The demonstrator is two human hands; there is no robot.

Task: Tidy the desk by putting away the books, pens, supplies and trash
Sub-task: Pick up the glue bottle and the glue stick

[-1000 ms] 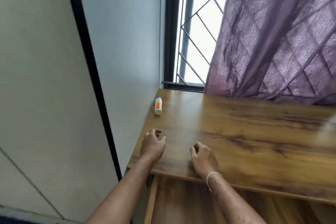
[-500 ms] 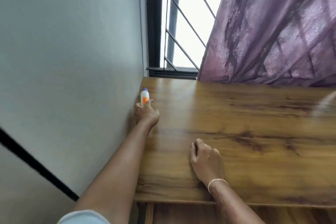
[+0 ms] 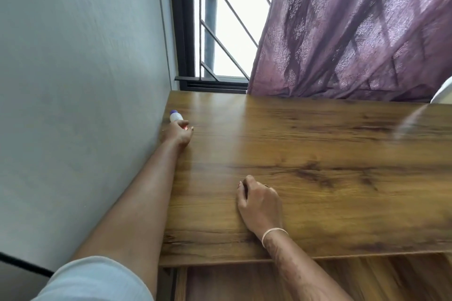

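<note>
A small white glue bottle [image 3: 175, 116] with a purple cap lies at the far left edge of the wooden desk [image 3: 305, 154], against the wall. My left hand [image 3: 178, 132] is stretched out to it, with the fingers closed around its lower part; only the cap end shows. My right hand [image 3: 259, 205] rests on the desk near the front edge, fingers curled under and holding nothing.
A grey wall [image 3: 85, 80] runs along the desk's left side. Behind the desk are a barred window [image 3: 220, 32] and a purple curtain [image 3: 354, 32]. A white object [image 3: 444, 91] peeks in at the right edge. A lower wooden shelf [image 3: 318, 281] lies under the desk's front edge.
My left hand has reached forward from the desk's front edge to the glue bottle and closed on it. The right hand has stayed in place.
</note>
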